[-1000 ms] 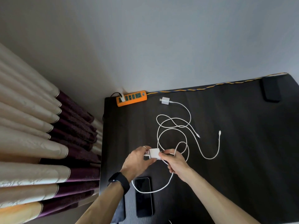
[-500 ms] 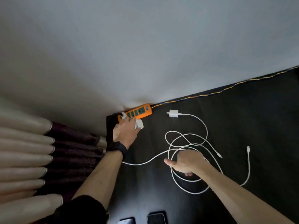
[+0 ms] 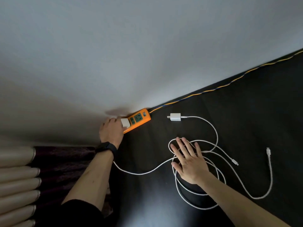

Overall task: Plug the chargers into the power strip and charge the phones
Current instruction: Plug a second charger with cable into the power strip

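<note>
Left fingers (image 3: 114, 120): curled around a white charger (image 3: 125, 123), pressing it onto the near end of the orange power strip (image 3: 139, 119).
Right fingers (image 3: 182, 143): spread flat, palm down on the looped white cables (image 3: 196, 190), gripping nothing.
Left hand (image 3: 111, 130): black watch (image 3: 106, 149) at the wrist.
Right hand (image 3: 188, 163): well apart from the strip.
Second charger (image 3: 175, 117): loose on the desk (image 3: 246, 120), just right of the strip, unplugged.
Cable ends (image 3: 268, 152): lying free at right.
Desk: dark, against a pale wall (image 3: 147, 46).
Room: pleated curtains (image 3: 18, 177) at left.
</note>
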`<state>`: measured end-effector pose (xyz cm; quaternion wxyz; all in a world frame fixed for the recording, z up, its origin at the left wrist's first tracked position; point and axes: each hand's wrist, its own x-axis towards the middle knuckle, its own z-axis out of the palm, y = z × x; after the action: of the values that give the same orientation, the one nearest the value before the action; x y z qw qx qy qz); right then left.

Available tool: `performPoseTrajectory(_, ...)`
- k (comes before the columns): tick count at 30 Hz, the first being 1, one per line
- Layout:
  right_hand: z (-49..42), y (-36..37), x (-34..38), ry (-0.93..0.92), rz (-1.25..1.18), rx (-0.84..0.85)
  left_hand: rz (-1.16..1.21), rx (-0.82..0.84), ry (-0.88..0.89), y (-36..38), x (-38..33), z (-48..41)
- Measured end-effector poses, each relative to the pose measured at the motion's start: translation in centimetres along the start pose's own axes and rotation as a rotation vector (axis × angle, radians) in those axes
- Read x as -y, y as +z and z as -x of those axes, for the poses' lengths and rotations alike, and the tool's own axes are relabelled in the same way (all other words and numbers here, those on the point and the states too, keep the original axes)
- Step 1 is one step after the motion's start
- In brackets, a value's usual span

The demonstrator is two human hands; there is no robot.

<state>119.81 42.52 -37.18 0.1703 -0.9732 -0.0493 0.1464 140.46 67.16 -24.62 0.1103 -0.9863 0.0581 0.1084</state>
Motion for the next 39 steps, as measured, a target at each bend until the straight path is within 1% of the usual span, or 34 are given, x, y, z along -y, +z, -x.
performPoseTrajectory(5,-0.1,0.5,0.3,0.037,-0.006,-0.028,0.054,0.026,0.01,0.3,0.5,-0.5)
performPoseTrajectory(8,-0.2,0.7,0.5,0.045,-0.003,-0.018,0.176,-0.033,-0.033,0.1,0.2,-0.2)
performPoseTrajectory(9,-0.2,0.7,0.6,0.048,-0.001,-0.021,0.2,-0.055,-0.014,0.3,0.2,-0.1)
performPoseTrajectory(12,-0.3,0.6,0.6,0.053,0.005,-0.029,0.189,-0.161,0.068,1.0,0.4,-0.1)
performPoseTrajectory(14,-0.2,0.6,0.5,0.049,0.016,-0.022,0.161,-0.194,0.103,1.1,0.6,0.0)
performPoseTrajectory(18,-0.3,0.6,0.7,0.051,0.019,-0.019,0.107,-0.192,0.136,0.6,0.6,-0.6)
performPoseTrajectory(22,-0.4,0.7,0.6,0.053,0.025,-0.034,-0.024,-0.132,0.208,0.1,-0.2,-1.3)
performPoseTrajectory(24,-0.3,0.6,0.6,0.045,0.023,-0.024,0.024,-0.131,0.192,0.5,0.1,-1.0)
performPoseTrajectory(29,-0.3,0.5,0.7,0.048,0.035,0.0,0.137,-0.199,0.159,1.3,-0.2,0.0)
performPoseTrajectory(31,-0.3,0.5,0.5,0.051,0.042,0.005,0.14,-0.22,0.157,1.4,-0.4,0.0)
performPoseTrajectory(35,-0.1,0.7,0.4,0.035,0.034,0.024,0.095,-0.193,0.128,1.6,-0.3,0.0)
performPoseTrajectory(37,-0.2,0.2,0.3,0.021,0.01,0.049,0.151,-0.143,0.07,1.2,-0.7,0.3)
performPoseTrajectory(39,-0.6,-1.0,0.2,-0.023,-0.022,0.094,0.185,-0.133,0.026,0.3,-1.1,0.3)
